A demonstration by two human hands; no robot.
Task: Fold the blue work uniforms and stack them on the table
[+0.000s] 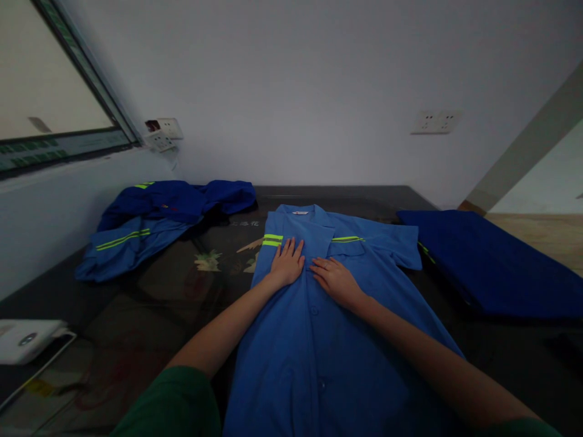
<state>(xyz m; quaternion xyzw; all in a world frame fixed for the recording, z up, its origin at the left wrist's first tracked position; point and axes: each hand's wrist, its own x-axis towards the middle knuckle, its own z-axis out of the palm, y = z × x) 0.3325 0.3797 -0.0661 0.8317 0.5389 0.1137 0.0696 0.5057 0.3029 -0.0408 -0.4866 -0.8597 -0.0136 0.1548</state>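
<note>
A blue short-sleeved work shirt (282,340) with yellow-green stripes lies front up on the dark table, its collar at the far end. One side, on the left, is folded inward over the front, while the right sleeve is spread out. My left hand (288,262) rests flat on the folded part below the collar, fingers spread. Beside it, my right hand (336,280) lies on the shirt front just under the chest pocket (347,247), fingers extended. Neither hand grips the cloth visibly.
Crumpled blue clothes (159,212) lie at the back left. A dark blue folded garment (492,261) sits on the right. At the left edge is a white device (30,341) with a cable. The table (337,193) meets a wall with sockets (436,122).
</note>
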